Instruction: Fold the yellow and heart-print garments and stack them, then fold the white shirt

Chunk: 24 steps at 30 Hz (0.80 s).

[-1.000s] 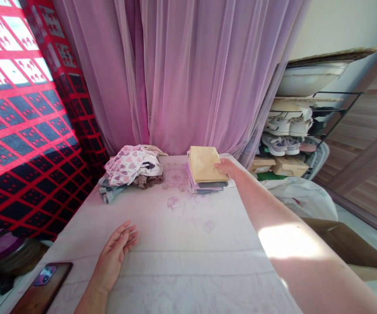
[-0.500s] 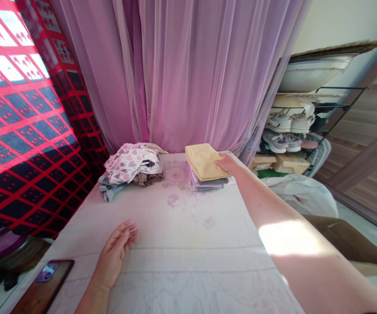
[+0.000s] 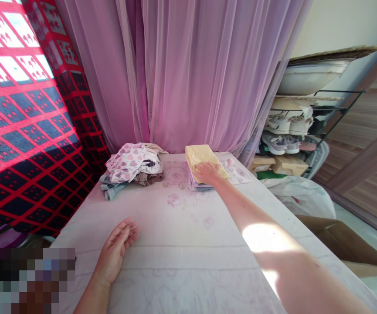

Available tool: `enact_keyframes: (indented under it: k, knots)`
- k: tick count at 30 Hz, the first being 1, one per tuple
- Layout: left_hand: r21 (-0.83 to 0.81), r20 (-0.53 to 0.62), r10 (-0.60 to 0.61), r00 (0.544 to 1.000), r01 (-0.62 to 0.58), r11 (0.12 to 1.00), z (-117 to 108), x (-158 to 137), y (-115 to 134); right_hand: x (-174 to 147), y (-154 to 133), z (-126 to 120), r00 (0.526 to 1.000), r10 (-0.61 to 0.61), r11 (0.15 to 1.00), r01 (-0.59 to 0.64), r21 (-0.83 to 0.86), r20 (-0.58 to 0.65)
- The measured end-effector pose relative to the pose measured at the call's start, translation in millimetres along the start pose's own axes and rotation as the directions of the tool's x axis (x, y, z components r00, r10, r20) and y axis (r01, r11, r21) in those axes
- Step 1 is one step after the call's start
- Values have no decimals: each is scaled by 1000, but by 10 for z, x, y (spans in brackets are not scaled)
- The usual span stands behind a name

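At 1 o'clock on the table (image 3: 175,231) (dial centred mid-tabletop, 12 = far edge): 1 yellow cloth (image 3: 203,154), folded approx. rectangular, lying atop stack (image 3: 193,179) of folded textiles, lilac & grey layers visible at edge. R. hand (image 3: 209,173): palm down on yellow cloth, fingers spread flat across it, unclenched. L. hand (image 3: 118,244): at 8 o'clock, well apart fr. R., fingers loosely parted & slightly bent; on or just above pale floral cover, contact can't be told. At 11 o'clock: 1 heap (image 3: 136,168) of loose clothes, incl. heart-print item (image 3: 124,161) on top, brown item (image 3: 149,179) & blue-grey item (image 3: 111,190) below. At 12, beyond table: mauve curtain (image 3: 181,78), full-width folds. At 10: red/black checked hanging (image 3: 18,139), upper part sunlit. At 2, off table: rack (image 3: 338,117) w/ white basin (image 3: 312,80), white shoes (image 3: 288,124), grey shoes (image 3: 281,144). At 3: brown carton (image 3: 341,244), open. At 8, near corner: pixelated patch, contents illegible.
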State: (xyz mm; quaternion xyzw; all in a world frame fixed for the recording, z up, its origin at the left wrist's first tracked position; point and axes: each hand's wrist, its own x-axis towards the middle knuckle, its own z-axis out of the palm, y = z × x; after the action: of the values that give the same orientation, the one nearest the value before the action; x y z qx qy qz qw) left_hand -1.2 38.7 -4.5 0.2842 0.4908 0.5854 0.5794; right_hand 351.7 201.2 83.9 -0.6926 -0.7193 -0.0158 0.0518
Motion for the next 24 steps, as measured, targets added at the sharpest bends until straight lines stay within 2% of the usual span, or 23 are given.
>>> enact_keyframes:
  k: [2, 4, 7, 9, 11, 14, 22, 24]
  knots:
    - [-22, 5, -4, 1000, 4, 1000, -10, 7, 5, -51, -26, -35, 999, 2, 1000, -2, 7, -46]
    - [-46, 16, -9, 1000, 10, 999, -23, 18, 10, -189, -84, -26, 986, 7, 1000, -2, 31, -169]
    - [-105, 32, -23, 999, 26, 994, -47, 36, 18, -543, -237, 136, 911, -35, 993, 77, 85, -410]
    - [-162, 34, -34, 999, 39, 986, -65, 48, 24, -818, -365, 332, 864, -91, 976, 175, 127, -495]
    - [-212, 35, -42, 998, 49, 976, -84, 59, 29, -1066, -488, 549, 849, -144, 948, 266, 174, -509]
    - [-241, 47, -45, 998, 55, 969, -117, 75, 26, -1322, -614, 817, 857, -152, 918, 306, 250, -492]
    - [-321, 50, -54, 997, 68, 945, -129, 89, 32, -1672, -585, 1141, 920, -108, 888, 260, 379, -378]
    - [-349, 38, -63, 997, 72, 934, -117, 79, 54, -1755, -560, 1209, 922, -78, 878, 244, 412, -379]
